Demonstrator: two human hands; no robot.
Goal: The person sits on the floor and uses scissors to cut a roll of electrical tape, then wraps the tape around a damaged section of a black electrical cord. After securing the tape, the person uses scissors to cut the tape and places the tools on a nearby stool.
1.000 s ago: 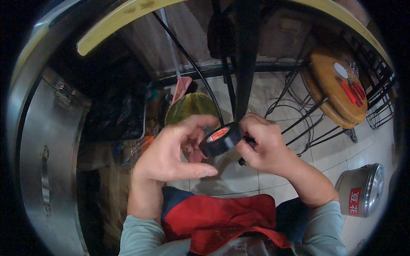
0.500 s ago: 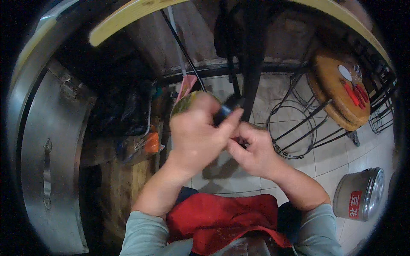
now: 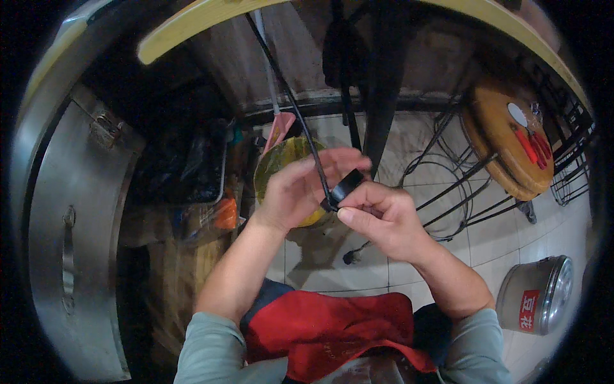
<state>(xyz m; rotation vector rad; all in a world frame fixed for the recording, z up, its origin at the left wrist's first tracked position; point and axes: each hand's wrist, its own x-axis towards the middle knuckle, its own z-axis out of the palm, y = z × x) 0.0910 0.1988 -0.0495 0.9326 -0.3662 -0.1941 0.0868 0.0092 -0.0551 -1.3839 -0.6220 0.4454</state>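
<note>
A thin black rod [image 3: 291, 96] slants down from the top to the middle of the view. At its lower end sits a short, wide black piece [image 3: 347, 185] that looks like a roll of tape; I cannot tell its kind for sure. My right hand [image 3: 382, 214] pinches the rod's end beside this piece between thumb and bent fingers. Behind the rod, my left hand [image 3: 297, 182] is open, its fingers stretched toward the right and its palm near the rod. Whether the palm touches the rod is unclear.
Beyond my left hand are a yellow-green round container [image 3: 272, 160] and a pink dustpan [image 3: 279, 128]. A metal cabinet [image 3: 83, 237] stands left. At right are a wooden stool [image 3: 505, 144] with red-handled tools [image 3: 531, 146] and a lidded metal pot [image 3: 534, 294]. A yellow edge [image 3: 192, 35] curves overhead.
My left hand has opened from a curled grip around the black piece and its fingers have straightened. The rod and the black piece now show more plainly. My right hand still pinches.
</note>
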